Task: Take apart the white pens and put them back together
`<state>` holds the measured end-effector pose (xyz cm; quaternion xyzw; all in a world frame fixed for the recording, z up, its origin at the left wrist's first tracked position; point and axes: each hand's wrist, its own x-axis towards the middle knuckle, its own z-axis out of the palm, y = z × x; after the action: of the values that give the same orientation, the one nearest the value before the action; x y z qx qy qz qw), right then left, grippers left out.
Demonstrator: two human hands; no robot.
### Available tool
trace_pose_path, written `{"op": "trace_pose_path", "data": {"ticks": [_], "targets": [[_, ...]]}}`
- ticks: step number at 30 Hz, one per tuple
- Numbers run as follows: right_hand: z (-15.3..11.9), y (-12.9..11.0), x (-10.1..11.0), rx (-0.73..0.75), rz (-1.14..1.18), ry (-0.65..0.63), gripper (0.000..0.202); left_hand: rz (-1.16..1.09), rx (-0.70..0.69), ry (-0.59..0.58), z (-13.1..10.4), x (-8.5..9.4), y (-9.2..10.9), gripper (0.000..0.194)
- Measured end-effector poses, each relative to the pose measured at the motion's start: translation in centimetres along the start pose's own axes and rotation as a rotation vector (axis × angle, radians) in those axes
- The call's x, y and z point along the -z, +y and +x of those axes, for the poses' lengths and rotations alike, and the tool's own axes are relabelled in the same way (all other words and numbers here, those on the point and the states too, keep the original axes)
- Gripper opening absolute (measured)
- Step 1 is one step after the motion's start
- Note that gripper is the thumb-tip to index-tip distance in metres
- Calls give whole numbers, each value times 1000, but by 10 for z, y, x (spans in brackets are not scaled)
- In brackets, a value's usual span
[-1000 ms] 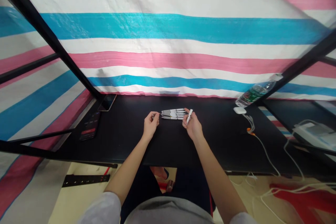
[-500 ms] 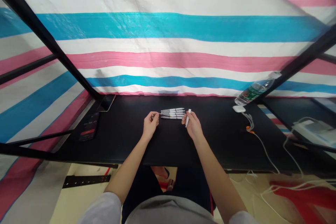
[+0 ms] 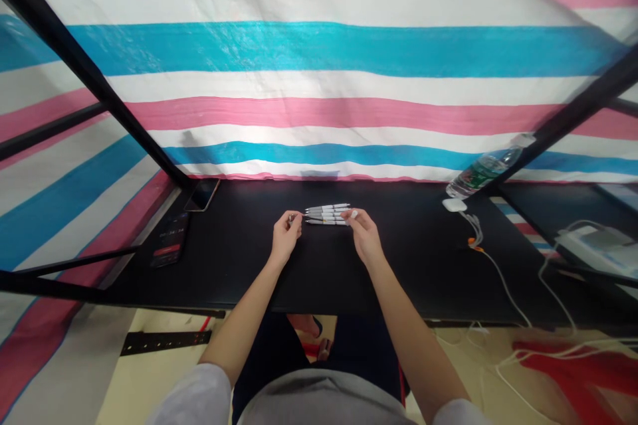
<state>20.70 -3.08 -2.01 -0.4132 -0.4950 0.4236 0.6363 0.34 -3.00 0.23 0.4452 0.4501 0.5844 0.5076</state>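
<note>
Several white pens [image 3: 326,212] lie side by side on the black table [image 3: 319,272], between my two hands. My left hand [image 3: 287,232] is pinched at the left ends of the pens, closed on a small thin dark item too small to name. At the right ends, my right hand [image 3: 363,232] is closed around a white object [image 3: 354,214], of which only a short end shows between the fingers. Its fingertips are close to or touching the pens; I cannot tell which.
Two phones, one [image 3: 203,195] at the back left and one [image 3: 170,239] nearer. A plastic bottle [image 3: 479,174] stands tilted-looking at the back right, beside a white charger [image 3: 454,205] with cables [image 3: 503,285]. Black frame posts [image 3: 124,116] rise at both sides.
My right hand has moved slightly left and turned, so the white object that showed lengthwise now shows only a short end. My left hand has hardly moved.
</note>
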Motion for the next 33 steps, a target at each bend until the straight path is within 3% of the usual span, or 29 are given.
{"op": "trace_pose_path", "data": {"ticks": [11,17,20,24,29,33], "targets": [[-5,-14,-5,69,-80,-68,16,-24,3,1,-1,-1,2,34],[-9,-13,-9,76,-238,-32,28,-3,11,-15,-1,-1,1,34],[-13,-14,-13,161,-425,-29,26,13,27,-39,-1,-2,0,35],[-17,-16,-15,287,-595,-76,19,23,50,-89,-2,-3,-1,36],[-18,-18,-16,326,-657,-209,22,74,59,-184,-4,-3,-3,37],[-18,-18,-16,353,-643,-247,13,105,77,-232,-4,-2,-5,36]]}}
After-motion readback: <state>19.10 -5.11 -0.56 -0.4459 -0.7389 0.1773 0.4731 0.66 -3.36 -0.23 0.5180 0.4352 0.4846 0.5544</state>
